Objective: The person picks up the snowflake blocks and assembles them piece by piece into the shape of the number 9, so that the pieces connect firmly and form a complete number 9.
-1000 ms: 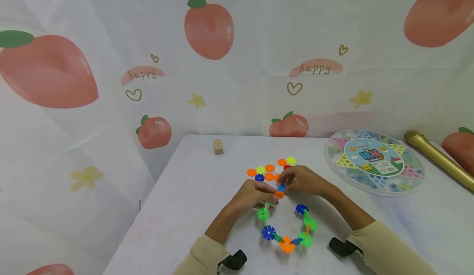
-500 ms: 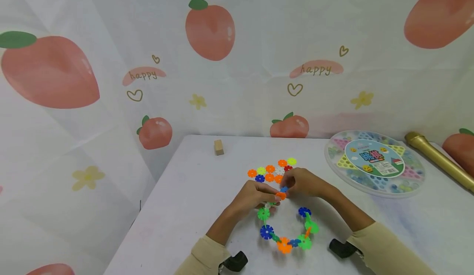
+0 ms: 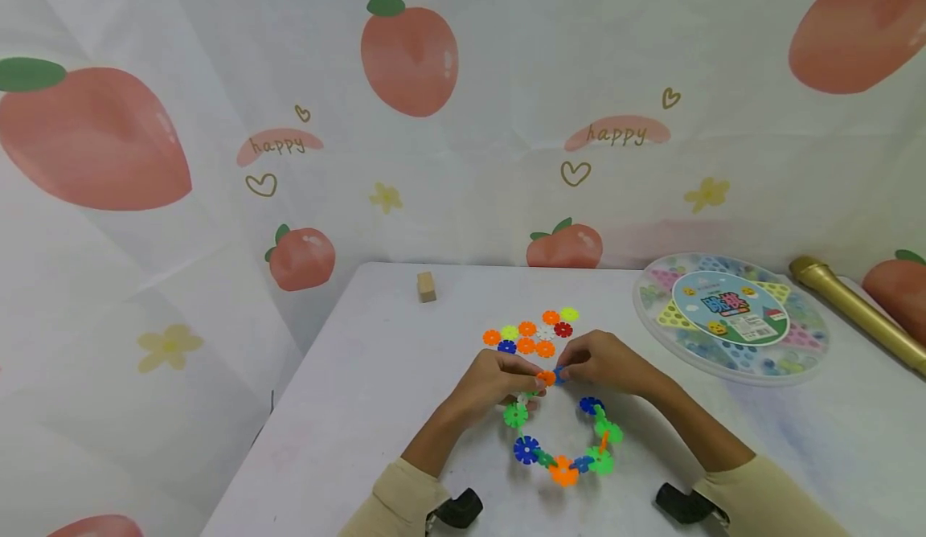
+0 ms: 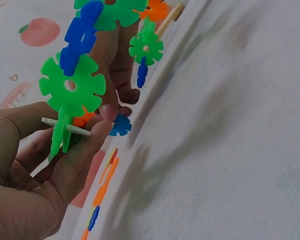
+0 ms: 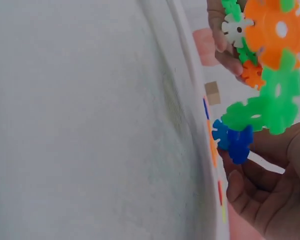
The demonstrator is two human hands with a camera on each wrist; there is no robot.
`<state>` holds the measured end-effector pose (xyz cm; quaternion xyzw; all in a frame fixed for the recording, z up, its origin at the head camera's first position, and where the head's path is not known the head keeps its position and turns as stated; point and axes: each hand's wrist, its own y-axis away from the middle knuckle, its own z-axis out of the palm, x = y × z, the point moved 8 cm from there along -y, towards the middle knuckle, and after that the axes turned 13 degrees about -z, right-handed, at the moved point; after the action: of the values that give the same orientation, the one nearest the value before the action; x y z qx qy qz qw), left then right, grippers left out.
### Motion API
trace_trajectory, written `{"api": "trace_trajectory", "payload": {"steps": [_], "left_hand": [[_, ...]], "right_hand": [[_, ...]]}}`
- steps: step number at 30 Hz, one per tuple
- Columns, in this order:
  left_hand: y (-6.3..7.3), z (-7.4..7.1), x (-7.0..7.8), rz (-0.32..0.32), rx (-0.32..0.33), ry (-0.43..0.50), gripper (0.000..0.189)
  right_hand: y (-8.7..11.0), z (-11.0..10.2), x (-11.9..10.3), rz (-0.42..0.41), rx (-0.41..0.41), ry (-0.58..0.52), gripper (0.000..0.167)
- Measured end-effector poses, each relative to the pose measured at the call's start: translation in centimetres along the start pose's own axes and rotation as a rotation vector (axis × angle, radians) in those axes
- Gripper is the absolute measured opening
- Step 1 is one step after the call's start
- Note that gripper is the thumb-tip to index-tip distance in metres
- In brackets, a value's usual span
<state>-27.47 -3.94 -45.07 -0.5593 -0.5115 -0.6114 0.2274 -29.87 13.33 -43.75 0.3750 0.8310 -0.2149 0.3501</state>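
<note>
A chain of interlocking snowflake discs (image 3: 563, 471) in green, blue, orange and white curves in an open loop below both hands in the head view. My left hand (image 3: 495, 380) grips the chain near its upper left end, where an orange disc (image 3: 546, 378) sticks out past the fingertips. Between thumb and fingers my right hand (image 3: 608, 362) pinches a loose-looking blue disc (image 5: 220, 134), right beside that orange disc in the head view. The loop's other end, a dark blue disc (image 3: 591, 405), hangs below the right hand.
Several single discs (image 3: 526, 346) lie flat on the white table (image 3: 347, 408) beyond the hands. A small wooden block (image 3: 427, 287) is at the back left. At the back right are a round game box (image 3: 731, 316) and a gold microphone-like stick (image 3: 857, 312).
My right hand has shifted slightly right and toward me, and the blue disc has turned more edge-on beside the orange one. The loop sways a little. The left hand stays nearly in place.
</note>
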Motion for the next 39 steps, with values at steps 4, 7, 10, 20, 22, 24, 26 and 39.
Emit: {"api": "trace_trajectory", "payload": {"steps": [4, 7, 10, 20, 22, 24, 26, 39], "left_hand": [[0.0, 0.0, 0.0, 0.005, -0.002, 0.005, 0.016], [-0.1, 0.0, 0.0, 0.009, -0.002, 0.001, 0.016], [-0.2, -0.1, -0.1, 0.008, 0.004, -0.009, 0.017], [-0.2, -0.3, -0.2, 0.000, 0.016, 0.013, 0.019], [-0.2, -0.4, -0.2, 0.000, 0.019, 0.015, 0.019], [-0.2, -0.4, -0.2, 0.003, 0.023, 0.009, 0.018], [-0.2, -0.3, -0.1, 0.008, 0.030, -0.003, 0.017], [-0.1, -0.1, 0.1, 0.051, 0.038, -0.012, 0.015]], "right_hand": [[0.4, -0.1, 0.0, -0.005, 0.026, -0.039, 0.007], [0.7, -0.3, 0.4, 0.021, 0.044, -0.072, 0.009], [0.9, -0.5, 0.7, 0.051, 0.063, -0.124, 0.013], [1.2, -0.5, 0.8, 0.104, 0.094, -0.339, 0.025], [1.3, -0.4, 0.7, 0.104, 0.094, -0.373, 0.026], [1.4, -0.3, 0.6, 0.101, 0.090, -0.396, 0.027], [1.4, -0.3, 0.5, 0.097, 0.090, -0.413, 0.026], [1.5, -0.2, 0.0, 0.081, 0.099, -0.423, 0.030]]}}
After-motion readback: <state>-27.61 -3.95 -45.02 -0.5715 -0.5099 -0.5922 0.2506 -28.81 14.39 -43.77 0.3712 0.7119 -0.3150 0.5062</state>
